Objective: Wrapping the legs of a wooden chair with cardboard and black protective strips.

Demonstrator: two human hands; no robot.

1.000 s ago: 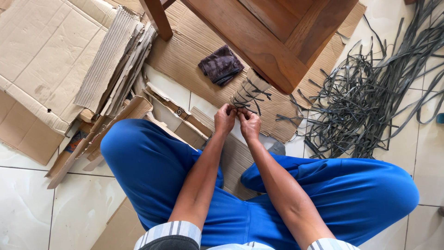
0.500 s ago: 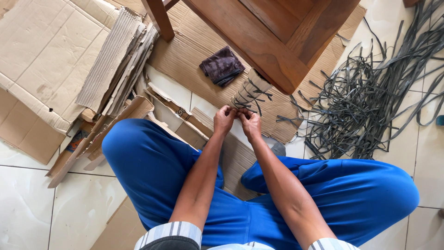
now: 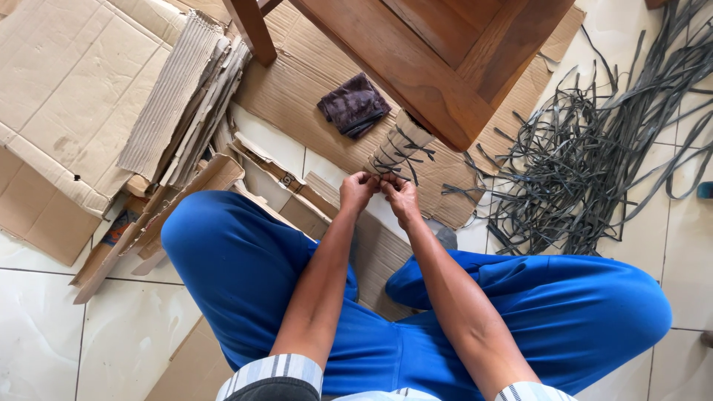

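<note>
Both hands are meeting just below the cardboard-wrapped chair leg (image 3: pixel 401 148): left hand (image 3: pixel 358 191) & right hand (image 3: pixel 402 197) are curling shut, fingertips pinching a thin dark strap (image 3: pixel 380 177) btwn them, right at the leg's lower end. A dark folded cloth (image 3: pixel 353 104) is lying just left of the leg on flat cardboard (image 3: pixel 297 82), w/ a loose strap pile (image 3: pixel 587 156) sprawling well to the leg's right on the tiled floor (image 3: pixel 37 327).

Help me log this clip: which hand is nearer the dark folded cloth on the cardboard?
Left. The left hand sits just below and slightly right of the dark cloth; the right hand is further right, both fists pinching at the cardboard-wrapped leg.
</note>
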